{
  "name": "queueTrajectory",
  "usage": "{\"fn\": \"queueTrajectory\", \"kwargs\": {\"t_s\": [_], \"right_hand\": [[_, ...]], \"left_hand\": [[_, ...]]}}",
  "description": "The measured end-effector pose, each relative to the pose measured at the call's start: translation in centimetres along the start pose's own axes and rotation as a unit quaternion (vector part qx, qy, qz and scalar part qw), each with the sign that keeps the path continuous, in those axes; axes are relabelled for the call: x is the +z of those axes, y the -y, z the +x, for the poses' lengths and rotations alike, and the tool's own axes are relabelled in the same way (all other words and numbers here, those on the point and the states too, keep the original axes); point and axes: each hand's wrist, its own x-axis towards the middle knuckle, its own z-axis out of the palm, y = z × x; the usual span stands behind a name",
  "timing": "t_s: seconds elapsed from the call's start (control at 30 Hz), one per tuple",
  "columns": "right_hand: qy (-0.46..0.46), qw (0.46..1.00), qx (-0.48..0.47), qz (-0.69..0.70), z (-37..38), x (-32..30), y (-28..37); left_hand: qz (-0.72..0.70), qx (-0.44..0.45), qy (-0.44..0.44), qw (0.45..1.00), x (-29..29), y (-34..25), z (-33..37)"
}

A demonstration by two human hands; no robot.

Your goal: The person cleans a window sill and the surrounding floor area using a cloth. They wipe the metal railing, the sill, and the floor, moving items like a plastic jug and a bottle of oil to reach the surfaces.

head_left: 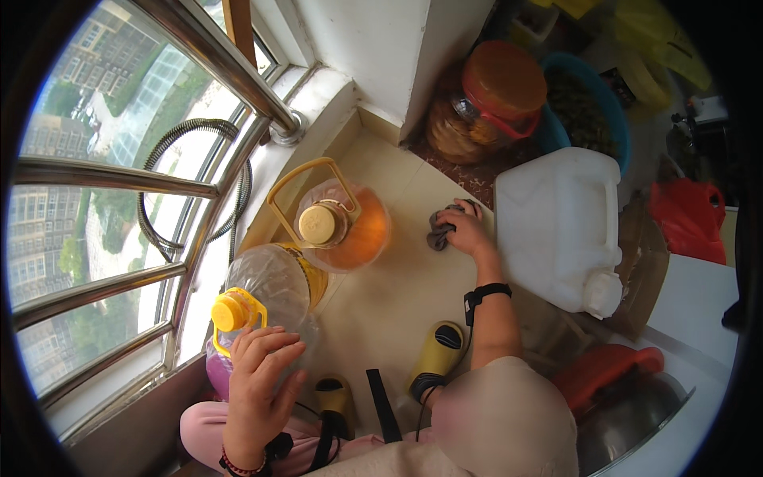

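Note:
My right hand [469, 229] is closed on a bunched grey cloth [439, 233], which lies on the beige floor tiles beside a large white plastic jerrycan. My left hand [266, 362] is open, its fingers stretched out next to the yellow handle of a clear plastic jug [266, 274] with a yellow cap [228, 313]. Whether the fingertips touch that handle I cannot tell. Just beyond this jug stands an oil jug [366, 230] with a tan cap and handle, partly filled with amber liquid. Something purple [218, 371] shows low beside the clear jug, partly hidden by my left hand.
Metal railings [119, 176] and a window line the left side. The white jerrycan [548, 226] stands at right, near a red-lidded jar [469, 119] and a blue basin [624, 119]. A red basin [612, 374] lies at lower right. My yellow shoes [435, 362] are below.

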Motion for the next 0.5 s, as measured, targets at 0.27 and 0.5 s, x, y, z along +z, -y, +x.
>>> {"fn": "queueTrajectory", "kwargs": {"t_s": [0.27,0.5], "right_hand": [[-0.234,0.953,0.191,0.0,-0.6,3.3,2.6],[-0.123,0.888,0.442,0.033,6.4,3.7,6.2]], "left_hand": [[-0.015,0.024,0.038,0.999,0.0,-0.4,-0.1],[-0.021,0.027,0.055,0.998,0.1,-0.2,-0.2]]}}
